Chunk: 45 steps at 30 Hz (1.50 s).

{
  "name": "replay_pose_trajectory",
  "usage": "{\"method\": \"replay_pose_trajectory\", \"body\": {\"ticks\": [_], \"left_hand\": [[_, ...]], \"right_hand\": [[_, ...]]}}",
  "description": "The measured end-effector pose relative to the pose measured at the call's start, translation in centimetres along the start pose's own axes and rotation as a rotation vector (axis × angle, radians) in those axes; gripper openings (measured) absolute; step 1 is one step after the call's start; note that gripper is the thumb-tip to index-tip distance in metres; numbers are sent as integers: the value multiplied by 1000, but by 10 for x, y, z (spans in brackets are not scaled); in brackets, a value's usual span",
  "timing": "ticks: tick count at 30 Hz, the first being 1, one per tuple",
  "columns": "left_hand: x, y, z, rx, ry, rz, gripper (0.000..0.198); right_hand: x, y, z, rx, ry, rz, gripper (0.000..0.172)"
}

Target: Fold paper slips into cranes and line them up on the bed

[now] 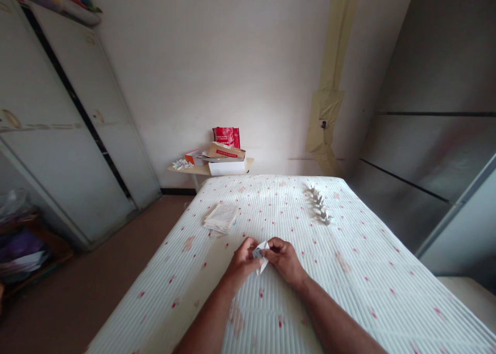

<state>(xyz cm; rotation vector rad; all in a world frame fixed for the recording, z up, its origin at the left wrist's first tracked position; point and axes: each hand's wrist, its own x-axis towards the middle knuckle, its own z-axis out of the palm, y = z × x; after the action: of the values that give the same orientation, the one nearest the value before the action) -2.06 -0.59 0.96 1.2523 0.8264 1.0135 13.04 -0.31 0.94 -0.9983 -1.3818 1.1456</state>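
A small folded piece of paper, white with some print on it, is held between my two hands above the bed. My left hand pinches its left side, and my right hand grips its right side with thumb and fingers. The paper has a pointed, diamond-like outline; its finer folds are partly hidden by my fingers. Beyond my left hand lies a stack of printed paper sheets. Farther off to the right, several folded paper figures stand in a row.
The bed's striped, red-dotted cover spreads beneath my hands. Past its far edge, a small table carries a white box, a red bag and a pile of small white pieces. Cabinets stand at left.
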Motion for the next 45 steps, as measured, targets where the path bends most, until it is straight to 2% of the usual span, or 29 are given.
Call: {"method": "replay_pose_trajectory", "body": {"ticks": [2,5,8,12,23,30,45], "left_hand": [[1,1,-1,-103,-2,12,25],[1,2,-3,-245,-7,47,27],[0,1,-2,-282,0,24,25],[-2,2,-1,-255,9,-8,24],[3,-10,-4,-54,43,44,28],[0,1,0,138,130,65,28],[0,4,2,178,116,79,28]], "right_hand": [[1,0,-1,11,9,14,25],[1,2,-2,40,-21,42,28],[0,3,-2,51,-54,42,28],[0,0,-1,45,-63,40,28],[-1,1,1,62,-61,27,26],[-1,1,1,47,-66,20,27],[-5,-14,4,25,-77,47,25]]}}
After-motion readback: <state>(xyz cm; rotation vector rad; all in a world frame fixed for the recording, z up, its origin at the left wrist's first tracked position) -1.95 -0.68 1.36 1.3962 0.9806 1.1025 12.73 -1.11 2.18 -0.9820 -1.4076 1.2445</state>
